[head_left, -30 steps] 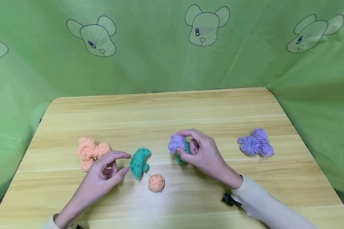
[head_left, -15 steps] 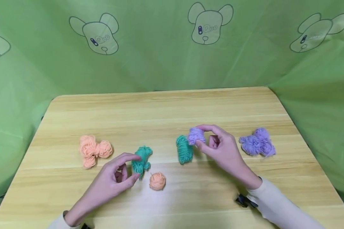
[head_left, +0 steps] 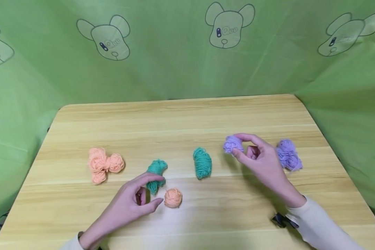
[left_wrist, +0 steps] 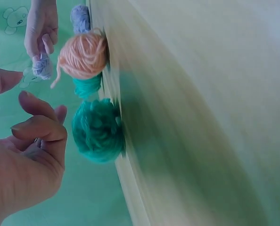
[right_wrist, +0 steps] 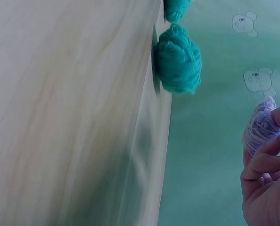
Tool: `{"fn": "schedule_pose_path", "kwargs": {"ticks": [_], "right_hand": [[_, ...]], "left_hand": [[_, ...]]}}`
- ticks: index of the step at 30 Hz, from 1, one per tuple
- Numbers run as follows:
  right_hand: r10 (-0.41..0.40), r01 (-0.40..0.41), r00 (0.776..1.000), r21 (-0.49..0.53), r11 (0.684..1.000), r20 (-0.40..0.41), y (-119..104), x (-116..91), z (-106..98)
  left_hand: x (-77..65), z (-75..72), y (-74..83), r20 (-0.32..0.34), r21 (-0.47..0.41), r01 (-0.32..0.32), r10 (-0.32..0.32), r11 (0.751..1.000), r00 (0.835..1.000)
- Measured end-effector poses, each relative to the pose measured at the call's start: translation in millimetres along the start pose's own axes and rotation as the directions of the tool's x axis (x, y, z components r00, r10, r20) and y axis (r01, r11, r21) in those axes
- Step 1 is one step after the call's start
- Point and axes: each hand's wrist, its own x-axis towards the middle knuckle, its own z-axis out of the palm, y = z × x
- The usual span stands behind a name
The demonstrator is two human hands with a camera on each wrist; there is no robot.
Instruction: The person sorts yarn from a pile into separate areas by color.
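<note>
The right hand [head_left: 262, 163] pinches a purple ball [head_left: 232, 144] between thumb and forefinger, its other fingers folded in behind. The ball is held up off the table [head_left: 187, 121], between the green roll [head_left: 202, 163] and the purple cluster [head_left: 289, 156]. The grip looks light but secure; that seems right for soft yarn, since a hard squeeze could flatten the ball or slide its strands loose. Keeping it raised should help it clear its neighbours, and a low, gentle release would probably stop it rolling.

The left hand [head_left: 131, 201] holds nothing. Its thumb and forefinger arch apart above the table, just beside a peach ball [head_left: 173, 198], while the forefinger crosses in front of the green bundle [head_left: 156, 167] in the head view. In the left wrist view a loose strand hangs from the peach ball; a pinch around its middle, with that tail clear, would likely be the cleanest hold. The green bundle lies near it, so the fingertips need care not to nudge it.

Farther out to the left lies a peach cluster [head_left: 98, 165] of yarn balls bunched together. The purple cluster lies to the right, partly hidden behind the right hand. Beyond the table hangs a green cloth [head_left: 168, 69] printed with outlined animal heads.
</note>
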Motion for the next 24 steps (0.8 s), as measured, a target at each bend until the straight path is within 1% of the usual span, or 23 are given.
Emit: {"fn": "schedule_pose_path", "kwargs": {"ticks": [6, 13, 17, 20, 24], "right_hand": [[0.024, -0.025, 0.999, -0.024, 0.999, -0.03, 7.7, -3.3, -16.1], [0.072, -0.073, 0.996, -0.031, 0.997, -0.05, 19.3, -7.3, -33.3], [0.092, -0.101, 0.991, -0.088, 0.991, -0.094, 26.3, -10.2, -42.8], [0.11, -0.126, 0.986, -0.136, 0.983, -0.124, 30.7, -12.4, -49.4], [0.115, -0.141, 0.983, -0.187, 0.972, -0.143, 36.0, -16.1, -58.4]], "left_hand": [[1.0, 5.4, 2.4, 0.037, -0.059, 0.056, -0.054, 0.997, 0.998], [1.8, 13.9, 6.3, 0.048, -0.039, 0.09, -0.088, 0.995, 0.995], [-0.1, 19.7, 7.8, 0.035, -0.041, 0.122, -0.12, 0.992, 0.992], [-1.5, 23.1, 8.7, 0.023, -0.026, 0.14, -0.14, 0.99, 0.99], [-1.7, 26.3, 9.1, 0.025, 0.003, 0.141, -0.141, 0.99, 0.99]]}}
